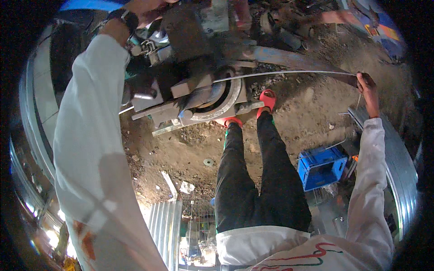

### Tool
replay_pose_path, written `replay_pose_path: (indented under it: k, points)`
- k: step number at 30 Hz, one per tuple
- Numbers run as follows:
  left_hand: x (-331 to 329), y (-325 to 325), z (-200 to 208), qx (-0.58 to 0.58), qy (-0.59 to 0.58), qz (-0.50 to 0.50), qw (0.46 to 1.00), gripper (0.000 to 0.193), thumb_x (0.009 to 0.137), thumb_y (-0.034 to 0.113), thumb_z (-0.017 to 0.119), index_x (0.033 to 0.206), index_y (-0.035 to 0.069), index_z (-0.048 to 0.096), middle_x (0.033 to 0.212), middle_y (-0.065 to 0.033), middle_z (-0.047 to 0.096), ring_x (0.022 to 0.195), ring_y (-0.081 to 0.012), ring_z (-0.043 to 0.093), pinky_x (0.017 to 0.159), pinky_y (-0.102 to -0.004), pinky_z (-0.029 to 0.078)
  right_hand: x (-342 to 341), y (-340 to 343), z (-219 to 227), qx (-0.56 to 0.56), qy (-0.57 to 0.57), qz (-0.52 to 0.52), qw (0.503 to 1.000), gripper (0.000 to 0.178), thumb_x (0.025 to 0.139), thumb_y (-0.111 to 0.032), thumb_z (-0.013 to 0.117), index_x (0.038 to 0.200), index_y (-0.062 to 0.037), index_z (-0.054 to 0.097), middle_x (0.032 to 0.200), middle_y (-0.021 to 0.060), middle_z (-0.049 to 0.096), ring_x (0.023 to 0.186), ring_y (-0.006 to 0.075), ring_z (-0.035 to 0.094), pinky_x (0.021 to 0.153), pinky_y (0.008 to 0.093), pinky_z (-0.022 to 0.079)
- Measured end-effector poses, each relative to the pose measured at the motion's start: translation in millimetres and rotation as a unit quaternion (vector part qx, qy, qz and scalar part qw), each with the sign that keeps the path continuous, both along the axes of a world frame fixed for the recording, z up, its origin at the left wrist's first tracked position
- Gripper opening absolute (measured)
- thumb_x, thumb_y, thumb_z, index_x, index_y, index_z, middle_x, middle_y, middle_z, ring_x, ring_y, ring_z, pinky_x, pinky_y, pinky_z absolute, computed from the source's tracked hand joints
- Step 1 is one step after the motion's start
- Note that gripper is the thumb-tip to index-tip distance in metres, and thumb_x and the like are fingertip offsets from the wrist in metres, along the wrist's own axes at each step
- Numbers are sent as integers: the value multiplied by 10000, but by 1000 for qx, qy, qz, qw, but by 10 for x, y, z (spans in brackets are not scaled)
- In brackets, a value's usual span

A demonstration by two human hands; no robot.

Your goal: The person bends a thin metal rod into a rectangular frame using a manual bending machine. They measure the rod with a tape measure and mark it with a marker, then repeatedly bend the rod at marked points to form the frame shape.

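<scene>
My right hand (368, 89) is closed around the far right end of a thin metal rod (289, 72). The rod bows slightly and runs left to a heavy dark machine (192, 88) with a round metal ring (233, 97) at its front. At the upper left, my left hand (116, 30) is closed against a dark rounded part beside the machine; its fingers are mostly hidden, so what it grips is unclear. Metal fittings (149, 49) sit just right of that hand.
My feet in red slippers (267, 99) stand on the dirt floor close to the machine. A blue plastic crate (321, 167) lies at the right. Corrugated metal sheets (165, 230) line the lower middle and sides. A long flat metal bar (298, 58) extends behind the rod.
</scene>
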State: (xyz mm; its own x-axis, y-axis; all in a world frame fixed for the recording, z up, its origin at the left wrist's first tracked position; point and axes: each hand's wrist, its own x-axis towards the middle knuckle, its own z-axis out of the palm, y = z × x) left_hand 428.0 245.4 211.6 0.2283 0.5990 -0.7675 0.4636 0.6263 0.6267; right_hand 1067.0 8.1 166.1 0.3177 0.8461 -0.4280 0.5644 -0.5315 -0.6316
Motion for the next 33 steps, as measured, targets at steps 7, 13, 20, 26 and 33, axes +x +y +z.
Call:
replay_pose_path:
  k: [7,13,20,26,33]
  points:
    - [-224,365,-532,267,237,-328,875,575,906,534,603,1209,46,613,1171,-134,633,1030,-276,611,935,-403,436,215,-48,44,-12,112,-52,992,349,920,-411,663,1012,-74,671,797,-17,595,729,76,562,642,244,412]
    - [-134,-35,-357,48,18,-70,996,653,896,557,612,1327,70,552,1296,-40,568,1157,-193,513,1011,-337,371,29,29,90,-19,132,-62,989,331,889,-375,715,950,-55,663,795,10,640,683,83,559,610,253,445]
    - [-527,72,-385,42,-51,-21,998,616,910,480,636,1353,64,536,1293,-20,581,1152,-170,525,1030,-310,373,-243,82,51,28,110,-79,990,359,843,-462,741,830,-121,629,676,-37,574,550,51,475,524,243,382]
    - [-186,-58,-130,87,32,-70,993,500,887,444,686,1211,68,622,1164,-11,626,1043,-160,553,982,-299,399,-27,63,63,-69,86,-86,990,397,866,-466,717,837,-78,637,626,-33,532,530,35,439,459,211,302]
    - [-266,27,-435,81,29,-14,996,542,898,486,657,1234,65,601,1203,-45,616,1060,-173,550,997,-320,393,79,39,16,-49,31,-54,997,389,877,-445,709,884,-60,656,675,-18,577,550,35,467,468,208,335]
